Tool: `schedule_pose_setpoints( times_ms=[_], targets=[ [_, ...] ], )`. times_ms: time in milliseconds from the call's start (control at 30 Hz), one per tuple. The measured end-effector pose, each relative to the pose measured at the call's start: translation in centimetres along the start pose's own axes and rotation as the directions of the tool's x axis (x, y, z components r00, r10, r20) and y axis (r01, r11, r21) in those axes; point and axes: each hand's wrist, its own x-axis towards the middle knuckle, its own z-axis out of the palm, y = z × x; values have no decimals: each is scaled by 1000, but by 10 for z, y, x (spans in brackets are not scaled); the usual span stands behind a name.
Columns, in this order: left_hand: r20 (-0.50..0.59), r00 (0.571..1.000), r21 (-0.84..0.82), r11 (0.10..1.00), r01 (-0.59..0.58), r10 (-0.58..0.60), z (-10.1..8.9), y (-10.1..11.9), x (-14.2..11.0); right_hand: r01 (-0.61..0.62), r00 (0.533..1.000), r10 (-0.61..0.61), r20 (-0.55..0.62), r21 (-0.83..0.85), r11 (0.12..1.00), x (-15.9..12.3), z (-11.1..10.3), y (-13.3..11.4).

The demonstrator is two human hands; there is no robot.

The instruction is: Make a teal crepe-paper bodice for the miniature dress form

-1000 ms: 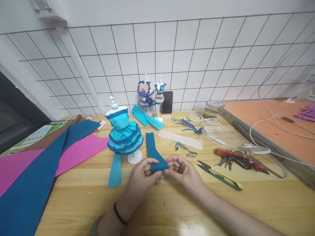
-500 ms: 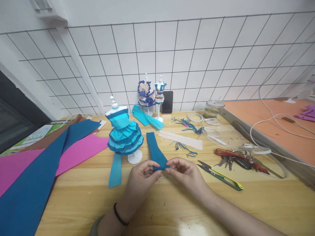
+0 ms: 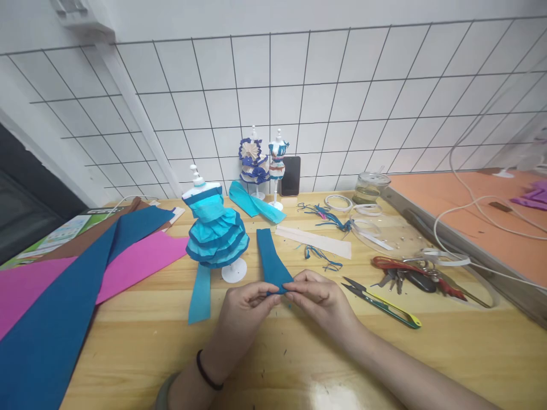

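Observation:
A dark blue crepe paper strip (image 3: 270, 255) runs from the middle of the wooden table toward me. Its near end is pinched between the fingers and thumb of my left hand (image 3: 250, 307) and of my right hand (image 3: 318, 299), the two sets of fingertips close together. Up and to the left of my hands stands a small white mannequin (image 3: 203, 188) in a tiered turquoise and dark blue dress (image 3: 219, 236). Beside its base a turquoise strip (image 3: 200, 296) hangs down onto the table. Yellow-handled thread snips (image 3: 384, 304) lie right of my right hand.
Large blue (image 3: 64, 319) and pink sheets (image 3: 145, 265) cover the left side. Two smaller dressed mannequins (image 3: 254, 162) and a phone (image 3: 290, 176) stand by the tiled wall. Keys (image 3: 399, 279), a pale strip (image 3: 314, 242), blue scraps (image 3: 320, 257) and a glass jar (image 3: 371, 187) are to the right.
The pinched end of the blue strip looks slightly more gathered, and its far end has shifted a little to the right. Both hands keep their grip in nearly the same place.

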Motion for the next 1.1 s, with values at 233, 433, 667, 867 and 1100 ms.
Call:
schedule_pose_setpoints(
  times_ms=[233,433,667,867,1100],
  targets=[
    [-21,996,157,984,-86,91,-1,2,1,26,999,-25,20,-28,999,-1,-1,0],
    [-54,998,100,994,-37,42,-1,2,2,33,999,-32,18,-49,998,-1,0,1],
    [-35,997,133,989,-68,74,-3,-2,1,15,1000,-16,-11,-75,997,0,-1,-1],
    [-44,996,144,988,-64,71,-3,-1,2,20,1000,-20,-8,-76,997,1,-2,-1],
    [-23,999,73,997,-31,33,-3,-3,3,40,999,-41,-2,-89,995,0,-1,-3]
  ],
)
